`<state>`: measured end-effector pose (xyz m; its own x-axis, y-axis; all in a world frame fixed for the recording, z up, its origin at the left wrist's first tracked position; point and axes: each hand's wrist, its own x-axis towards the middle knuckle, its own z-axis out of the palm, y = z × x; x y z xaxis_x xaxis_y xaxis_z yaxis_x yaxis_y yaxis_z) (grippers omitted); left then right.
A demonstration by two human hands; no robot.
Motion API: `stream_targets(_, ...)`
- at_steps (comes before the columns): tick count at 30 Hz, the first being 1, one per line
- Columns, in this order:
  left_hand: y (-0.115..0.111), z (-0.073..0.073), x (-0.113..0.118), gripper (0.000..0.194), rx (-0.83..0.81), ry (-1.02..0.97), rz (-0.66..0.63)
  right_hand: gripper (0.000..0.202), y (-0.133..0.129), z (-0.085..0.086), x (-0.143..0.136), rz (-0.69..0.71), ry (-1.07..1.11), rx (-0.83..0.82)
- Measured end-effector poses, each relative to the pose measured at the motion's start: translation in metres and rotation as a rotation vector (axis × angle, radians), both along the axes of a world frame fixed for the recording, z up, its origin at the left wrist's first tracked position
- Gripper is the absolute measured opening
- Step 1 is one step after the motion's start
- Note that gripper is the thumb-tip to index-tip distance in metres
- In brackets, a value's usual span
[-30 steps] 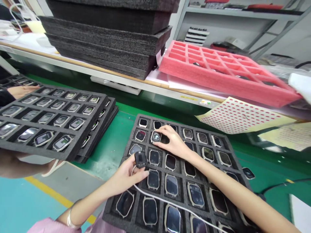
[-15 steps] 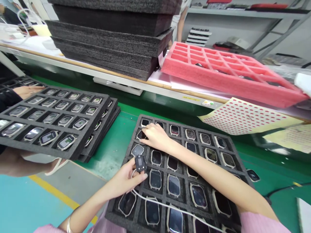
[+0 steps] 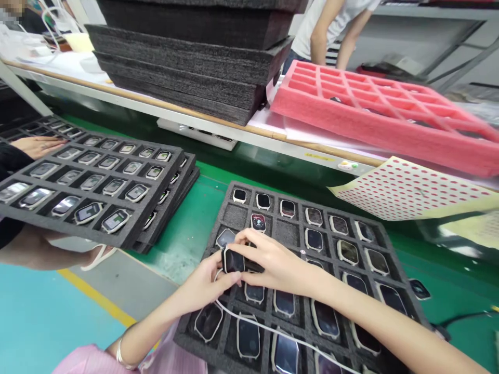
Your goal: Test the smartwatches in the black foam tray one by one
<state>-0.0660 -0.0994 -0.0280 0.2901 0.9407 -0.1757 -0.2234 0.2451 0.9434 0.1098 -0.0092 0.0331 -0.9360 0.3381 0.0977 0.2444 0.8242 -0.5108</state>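
A smartwatch case [image 3: 234,260] without straps, its dark screen facing up, is pinched in my right hand [image 3: 268,259]. My left hand [image 3: 206,283] grips a small black device on a white cable [image 3: 268,328]. The watch now covers most of that device; whether the two are joined I cannot tell. Both hands are over a black foam tray [image 3: 230,213] with rows of watch cases in square pockets. One watch [image 3: 258,222] in the second row has a lit face. Bare foam shows in the pockets to its left and right.
To the left, a co-worker's hands [image 3: 37,146] hold another watch-filled foam tray [image 3: 152,189] over stacked trays. Black foam [image 3: 175,67] and a pink tray [image 3: 374,119] stand on the raised shelf. A loose watch [image 3: 420,289] lies right. Another person stands behind the shelf.
My right hand has lifted a watch from the tray's second-row left pocket and brought it to the black device in my left hand. The view has shifted slightly. A person behind the shelf shows more.
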Motion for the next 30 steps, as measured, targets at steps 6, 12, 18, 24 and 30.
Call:
stream_targets(6, 0.0, 0.002, 0.003, 0.038, 0.047, 0.081, 0.103, 0.043, 0.002, -0.016, -0.001, 0.047, 0.13, 0.005)
stream_targets(12, -0.001, -0.001, 0.001, 0.043, 0.047, 0.054, 0.041, 0.041, 0.002, -0.017, 0.001, -0.02, 0.229, -0.101)
stream_targets(18, -0.003, -0.001, -0.001, 0.045, 0.04, 0.053, -0.02, 0.044, 0.004, -0.012, 0.004, -0.017, 0.278, -0.131)
stream_targets(24, -0.002, 0.004, 0.0, 0.035, 0.1, 0.148, 0.051, 0.042, -0.002, -0.018, 0.0, 0.021, 0.153, -0.003)
stream_targets(30, -0.001, 0.001, 0.002, 0.032, 0.105, 0.087, 0.097, 0.039, -0.002, -0.012, -0.003, 0.056, 0.067, 0.036)
